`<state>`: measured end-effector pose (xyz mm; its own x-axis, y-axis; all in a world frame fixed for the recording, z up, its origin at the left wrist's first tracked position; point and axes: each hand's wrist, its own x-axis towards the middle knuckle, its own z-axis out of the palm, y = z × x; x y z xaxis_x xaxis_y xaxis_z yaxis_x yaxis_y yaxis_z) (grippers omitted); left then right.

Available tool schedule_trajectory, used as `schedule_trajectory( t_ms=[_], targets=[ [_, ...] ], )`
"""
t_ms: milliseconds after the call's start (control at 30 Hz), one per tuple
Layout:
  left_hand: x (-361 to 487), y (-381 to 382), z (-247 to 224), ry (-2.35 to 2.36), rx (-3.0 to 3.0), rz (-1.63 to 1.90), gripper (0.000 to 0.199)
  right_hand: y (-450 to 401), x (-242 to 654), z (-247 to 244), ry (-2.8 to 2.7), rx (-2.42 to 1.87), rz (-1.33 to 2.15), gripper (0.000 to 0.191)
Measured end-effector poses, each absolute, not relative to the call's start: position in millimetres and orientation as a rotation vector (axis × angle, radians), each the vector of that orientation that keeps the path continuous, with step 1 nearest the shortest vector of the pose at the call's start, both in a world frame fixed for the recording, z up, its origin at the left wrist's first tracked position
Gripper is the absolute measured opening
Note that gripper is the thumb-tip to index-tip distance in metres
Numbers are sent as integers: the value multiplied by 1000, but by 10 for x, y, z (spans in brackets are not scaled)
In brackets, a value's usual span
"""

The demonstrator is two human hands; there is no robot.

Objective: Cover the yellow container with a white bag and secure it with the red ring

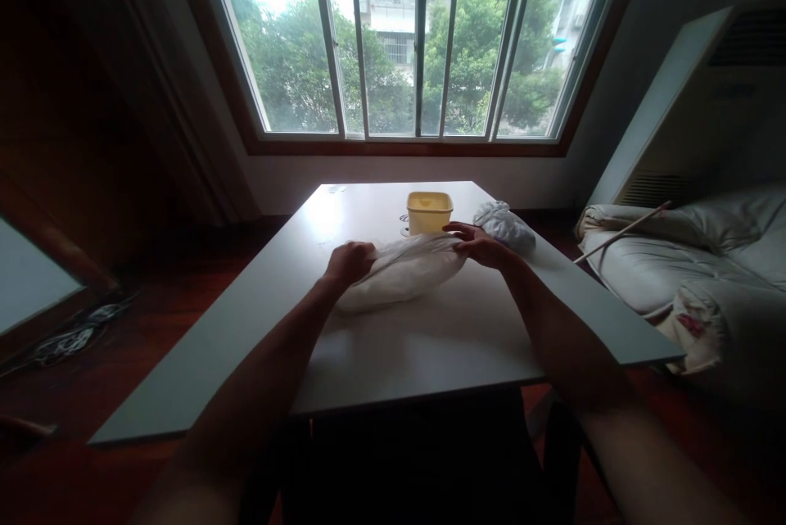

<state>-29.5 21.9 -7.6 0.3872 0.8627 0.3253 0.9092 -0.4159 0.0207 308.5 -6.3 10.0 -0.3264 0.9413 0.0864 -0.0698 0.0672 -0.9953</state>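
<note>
A whitish, see-through plastic bag (408,275) is stretched between my two hands, low over the white table. Its lower part bulges toward me. My left hand (350,263) is closed in a fist on the bag's left end. At the right end, my right hand (479,246) pinches the bag's edge between thumb and fingers. Just behind the bag stands a yellow plastic tub (430,214), its top uncovered; my right fingertips are close to its lower right side. A crumpled pale grey bag (504,224) lies beyond my right hand, and I cannot see what is inside it.
The white table (246,345) reaches toward a window (393,42). A small dark-and-light item (404,224) sits left of the tub. To the right are a pale sofa (644,255) with a stick (623,232) on it and a tall appliance (693,99). Cables (79,337) lie on the floor at left.
</note>
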Motion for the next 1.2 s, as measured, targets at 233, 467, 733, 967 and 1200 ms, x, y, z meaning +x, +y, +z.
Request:
schedule_trajectory(
  t_ms=[233, 467, 733, 967, 1200],
  targets=[
    [-534, 251, 120, -1899, -2085, -720, 33, 45, 3251, 10, -1613, -1130, 1008, 49],
    [-518, 230, 155, -1988, -2016, -1034, 32, 198, 3226, -98, -1528, -1436, 210, 38],
    [-188, 92, 99, -1826, -2425, -1487, 33, -183, 2760, 137, -1742, -992, 19, 21],
    [-38, 85, 3, -1359, -2782, -1942, 33, -239, 2410, -18, -1949, -1027, 383, 59],
    [245, -179, -61, -849, -3361, -1897, 42, -219, 2204, -193, -1864, -975, 851, 32]
  ],
)
